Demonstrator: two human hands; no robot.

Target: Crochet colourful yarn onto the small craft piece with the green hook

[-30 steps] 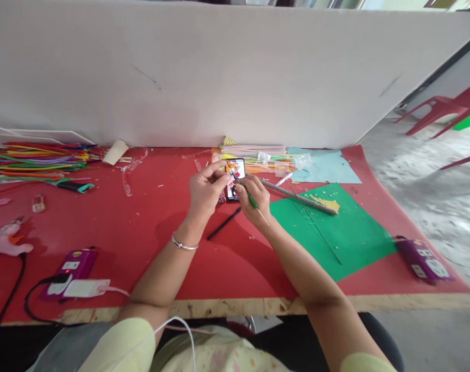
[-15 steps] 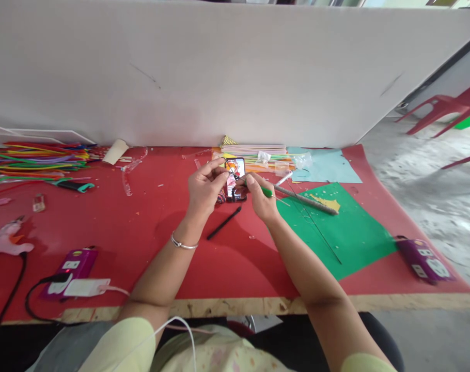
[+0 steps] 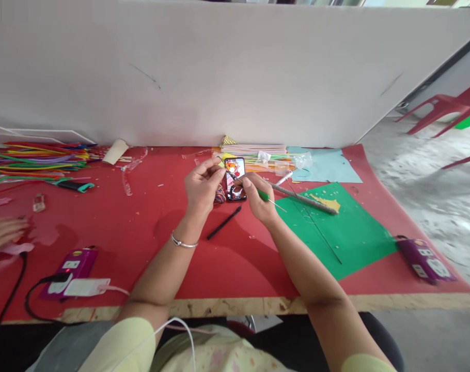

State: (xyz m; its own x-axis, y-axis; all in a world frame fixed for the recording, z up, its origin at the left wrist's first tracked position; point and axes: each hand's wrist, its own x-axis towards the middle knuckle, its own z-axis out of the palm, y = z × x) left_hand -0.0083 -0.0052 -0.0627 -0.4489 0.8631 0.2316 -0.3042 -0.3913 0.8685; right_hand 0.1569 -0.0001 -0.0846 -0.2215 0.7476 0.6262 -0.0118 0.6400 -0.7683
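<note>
My left hand (image 3: 202, 188) is closed, thumb and fingertips pinching a thin dark strand (image 3: 221, 160) that curves above the fingers. In my right hand (image 3: 260, 195) is a thin metal tool with a green grip (image 3: 263, 196), held like a pen; its rear shaft sticks out toward the lower right. The tool's front end points to the left fingertips, where dark material shows; the exact contact is too small to make out. Just behind the hands, a phone (image 3: 236, 168) with a lit screen lies on the table. Wound multicoloured cord (image 3: 220, 195) is beside it.
A black stick (image 3: 224, 223) lies before the phone. A fuzzy grey stem (image 3: 308, 199) crosses a green sheet (image 3: 351, 243). Colourful stems (image 3: 41, 161) and a purple power strip (image 3: 74, 263) are at left. Another person's hand (image 3: 4, 232) is over a pink glue gun (image 3: 16, 249).
Both hands have shifted slightly, the left one a little to the left, and the dark strand shows less of its loop. Another person's hand has come in at the left edge onto the glue gun.
</note>
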